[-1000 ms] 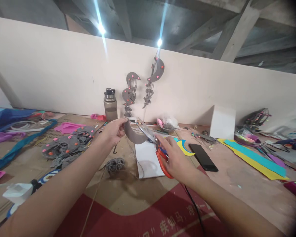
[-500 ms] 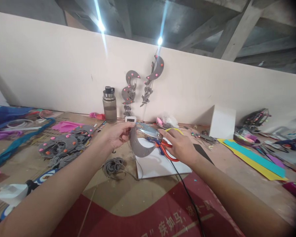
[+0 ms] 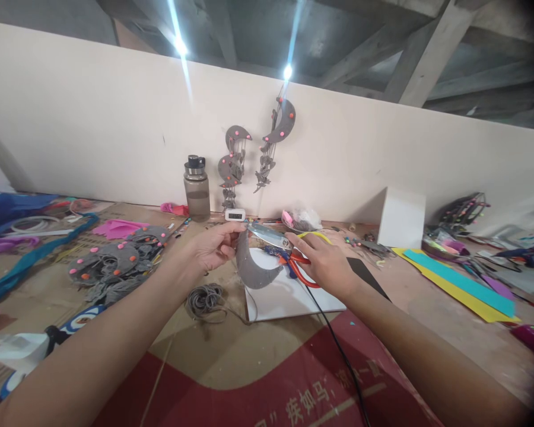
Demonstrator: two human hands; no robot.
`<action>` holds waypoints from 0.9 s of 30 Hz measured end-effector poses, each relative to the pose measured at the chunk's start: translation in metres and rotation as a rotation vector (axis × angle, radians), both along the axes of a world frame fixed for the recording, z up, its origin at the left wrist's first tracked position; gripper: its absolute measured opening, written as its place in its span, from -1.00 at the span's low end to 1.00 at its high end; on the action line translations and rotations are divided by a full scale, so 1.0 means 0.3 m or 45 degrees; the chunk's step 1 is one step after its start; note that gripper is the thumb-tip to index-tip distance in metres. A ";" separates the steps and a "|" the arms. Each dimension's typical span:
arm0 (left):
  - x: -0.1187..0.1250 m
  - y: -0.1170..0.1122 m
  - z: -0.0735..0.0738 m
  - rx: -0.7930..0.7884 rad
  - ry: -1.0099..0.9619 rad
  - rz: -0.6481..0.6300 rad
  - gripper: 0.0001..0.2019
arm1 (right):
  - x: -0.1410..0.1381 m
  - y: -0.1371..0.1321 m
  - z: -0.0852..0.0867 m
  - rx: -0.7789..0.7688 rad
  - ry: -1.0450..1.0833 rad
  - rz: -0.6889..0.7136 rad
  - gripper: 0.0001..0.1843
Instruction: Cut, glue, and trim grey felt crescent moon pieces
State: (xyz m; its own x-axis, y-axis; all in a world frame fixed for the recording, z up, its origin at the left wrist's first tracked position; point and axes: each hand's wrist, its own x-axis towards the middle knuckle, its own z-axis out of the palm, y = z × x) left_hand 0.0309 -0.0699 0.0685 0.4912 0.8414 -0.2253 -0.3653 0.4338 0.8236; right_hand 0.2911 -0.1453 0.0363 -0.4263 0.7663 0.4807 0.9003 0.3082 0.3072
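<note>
My left hand [image 3: 217, 246] is closed, pinching the upper tip of a grey felt crescent [image 3: 256, 270] that hangs below the fingers. In my right hand [image 3: 323, 255] is a pair of scissors [image 3: 269, 236] with orange and yellow handles. Their blades point left, and the tips reach the crescent's upper end by my left fingertips. Under the crescent lies a white board [image 3: 289, 305], with a blue object partly hidden by the scissors and a black cable [image 3: 340, 350]. A coil of grey cord [image 3: 206, 299] rests left of the board.
Grey crescents with pink and orange dots [image 3: 111, 261] are piled at left. A water bottle [image 3: 197, 193] and a small digital display [image 3: 235, 215] stand near the wall, where similar crescent garlands [image 3: 285, 121] hang. Yellow and turquoise sheets [image 3: 463, 284] lie at right.
The crescent has swung slightly down and to the right. My left hand has opened a little more space from the small display. The scissors have barely moved.
</note>
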 end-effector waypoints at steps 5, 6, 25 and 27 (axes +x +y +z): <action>0.000 0.001 -0.003 0.014 0.019 -0.004 -0.94 | -0.001 -0.002 0.001 -0.004 0.007 -0.004 -0.50; 0.000 0.002 -0.005 0.022 0.022 -0.003 -0.93 | -0.001 -0.003 0.001 -0.006 0.000 -0.008 -0.50; -0.094 0.124 -0.024 0.191 0.194 0.426 -0.97 | -0.062 -0.061 -0.027 -0.324 0.553 -0.113 -0.51; -0.134 0.151 -0.008 0.271 0.185 0.596 -0.95 | -0.068 -0.097 -0.013 -0.437 0.643 -0.077 -0.55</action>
